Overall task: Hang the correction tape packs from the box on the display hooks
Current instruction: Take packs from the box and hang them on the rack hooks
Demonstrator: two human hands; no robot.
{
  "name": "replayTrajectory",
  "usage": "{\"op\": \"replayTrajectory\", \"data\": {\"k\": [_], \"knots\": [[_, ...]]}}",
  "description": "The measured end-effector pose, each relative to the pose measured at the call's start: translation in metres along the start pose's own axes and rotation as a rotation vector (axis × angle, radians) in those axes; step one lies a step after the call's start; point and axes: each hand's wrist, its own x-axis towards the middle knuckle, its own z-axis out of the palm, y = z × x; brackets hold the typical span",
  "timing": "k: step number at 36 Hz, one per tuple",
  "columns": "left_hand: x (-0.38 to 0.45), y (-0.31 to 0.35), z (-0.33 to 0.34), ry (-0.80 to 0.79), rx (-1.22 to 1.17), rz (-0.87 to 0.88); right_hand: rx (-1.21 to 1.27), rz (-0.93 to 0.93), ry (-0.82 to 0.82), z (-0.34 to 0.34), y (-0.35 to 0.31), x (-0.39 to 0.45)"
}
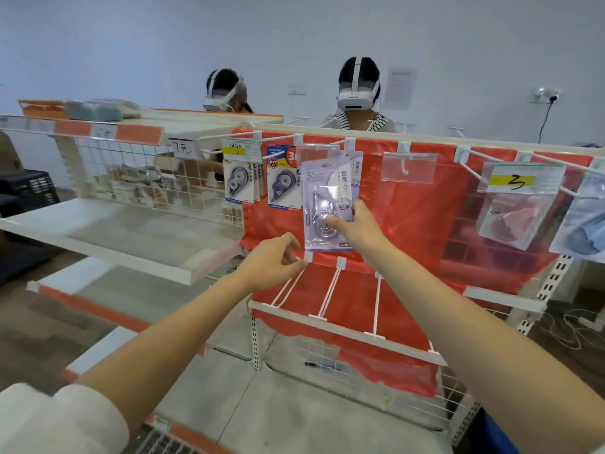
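My right hand (352, 226) pinches a lilac correction tape pack (322, 204) by its lower right side, in front of the red display panel (425, 204). The pack's top is up at a white hook with a clear label holder (319, 152), and more lilac packs hang behind it. My left hand (278, 260) hovers just left of and below the pack, fingers loosely curled, holding nothing. Grey tape packs (239, 183) and blue tape packs (284, 181) hang on hooks to the left. The box is out of sight.
An empty hook with a clear holder (407, 167) is to the right, then bagged items (510, 217) on the far-right hooks. Bare white hooks (330, 290) jut out on the lower row. White shelves (108, 237) stand on the left. Two people in headsets stand behind the rack.
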Motion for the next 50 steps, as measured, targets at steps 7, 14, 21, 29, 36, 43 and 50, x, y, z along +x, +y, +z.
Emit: {"op": "replayTrajectory", "data": {"k": [7,14,21,29,36,43,50], "knots": [[0.004,-0.002,0.002,-0.010,-0.002,0.022,-0.008,0.025,0.005,-0.001,-0.002,0.013],[0.018,-0.011,0.004,-0.024,0.016,0.047,-0.087,0.066,0.013,0.002,0.011,0.027],[0.035,-0.029,-0.003,-0.025,0.050,0.086,-0.107,0.153,-0.060,0.008,0.032,0.047],[0.057,-0.061,-0.009,-0.059,0.107,0.143,-0.006,0.207,-0.015,0.018,0.041,0.077],[0.079,-0.086,-0.010,-0.105,0.094,0.153,0.035,0.246,0.059,0.021,0.054,0.095],[0.100,-0.096,-0.008,-0.149,0.147,0.248,0.021,0.275,0.207,0.025,0.046,0.121],[0.112,-0.104,-0.003,-0.199,0.195,0.390,-0.178,0.285,0.310,0.027,0.040,0.133]]}}
